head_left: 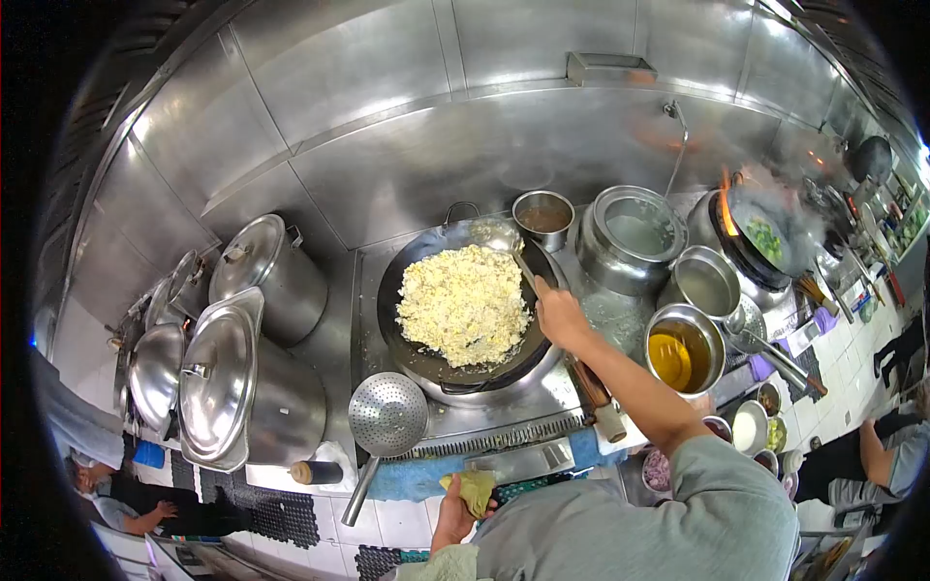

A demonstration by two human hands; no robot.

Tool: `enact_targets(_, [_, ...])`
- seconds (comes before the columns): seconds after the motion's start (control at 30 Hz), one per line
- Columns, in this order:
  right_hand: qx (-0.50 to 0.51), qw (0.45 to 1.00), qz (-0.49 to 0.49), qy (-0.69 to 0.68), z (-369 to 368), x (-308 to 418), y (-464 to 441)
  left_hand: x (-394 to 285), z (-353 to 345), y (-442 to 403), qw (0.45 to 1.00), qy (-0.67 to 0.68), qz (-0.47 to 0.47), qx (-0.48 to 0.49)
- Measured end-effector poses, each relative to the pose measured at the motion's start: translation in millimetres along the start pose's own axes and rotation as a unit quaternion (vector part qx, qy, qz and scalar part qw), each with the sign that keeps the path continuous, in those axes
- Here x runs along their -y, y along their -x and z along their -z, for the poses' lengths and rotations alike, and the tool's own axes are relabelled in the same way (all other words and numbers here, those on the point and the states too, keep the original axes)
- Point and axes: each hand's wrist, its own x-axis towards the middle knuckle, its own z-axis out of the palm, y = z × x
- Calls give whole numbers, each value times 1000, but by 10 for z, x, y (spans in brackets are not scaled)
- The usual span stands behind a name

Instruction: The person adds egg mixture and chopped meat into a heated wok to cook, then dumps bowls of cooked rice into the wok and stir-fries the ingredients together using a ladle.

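Observation:
A large black wok on the stove holds a heap of yellow and white fried rice. My right hand is closed round the handle of a metal ladle, whose bowl rests at the wok's upper right edge. Near the stove's front edge, my left hand grips a yellow-green cloth. A perforated strainer lies on the front left of the stove, its handle pointing down.
Tall lidded pots stand on the left. To the right are a pot of yellow oil, a lidded steel pot and a flaming wok with greens. Other people stand at both sides.

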Motion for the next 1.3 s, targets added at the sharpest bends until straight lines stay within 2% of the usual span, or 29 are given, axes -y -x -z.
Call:
enact_targets(0.1, [24, 997, -54, 48, -344, -129, -266, 36, -112, -133, 1000, 17, -13, -14])
enact_targets(0.2, [80, 994, -37, -59, -733, -24, -25, -300, -482, -191, 998, 19, -54, -18])
enact_targets(0.33, [106, 987, 15, -122, -215, 382, 392, -859, -592, -370, 996, 19, -79, 31])
enact_targets(0.43, [39, 997, 17, -63, -311, 306, 231, -1406, -815, -518, 998, -20, -55, 8])
enact_targets(0.47, [56, 997, -35, -27, -285, 380, 84, -1523, -876, -599, 999, -14, -47, 8])
enact_targets(0.57, [61, 995, -76, 0, -878, 133, -369, -1593, -929, -1037, 999, 17, -37, -5])
enact_targets(0.67, [163, 984, -41, 66, -1113, 444, -229, -1501, -983, -1307, 994, 80, -21, -70])
enact_targets(0.77, [202, 969, 51, 132, -468, 774, 190, -1392, -1031, -1321, 992, 59, -78, -85])
enact_targets(0.87, [205, 963, -5, 175, -25, 742, 428, -1535, -1054, -1280, 992, 124, 4, -34])
enact_targets(0.9, [156, 974, -1, 165, -27, 745, 408, -1568, -1069, -1272, 987, 155, 40, -13])
enact_targets(1.0, [38, 995, -30, 84, -287, 716, 700, -1273, -882, -1644, 983, 172, 49, -31])
enact_targets(1.07, [8, 999, -48, 8, 61, 1032, 1015, -1120, -989, -962, 991, 127, -33, -27])
enact_targets(1.1, [-4, 997, -64, -34, 241, 1227, 1199, -1128, -1037, -547, 993, 107, -33, -24])
enact_targets(1.13, [6, 994, -73, -78, 356, 1331, 1298, -1164, -1131, -194, 992, 123, -10, -30])
enact_targets(1.2, [20, 981, -89, -169, 467, 1487, 1473, -1246, -1194, -288, 986, 148, -20, -74])
enact_targets(1.23, [12, 984, -63, -164, 414, 1501, 1484, -1261, -1201, -410, 983, 157, -29, -89])
enact_targets(1.27, [38, 985, -105, -134, 370, 1557, 1412, -1099, -920, -928, 988, 103, -110, -19])
enact_targets(1.3, [69, 980, -153, -106, 318, 1614, 1422, -1321, -1051, -1022, 988, 137, -34, -59])
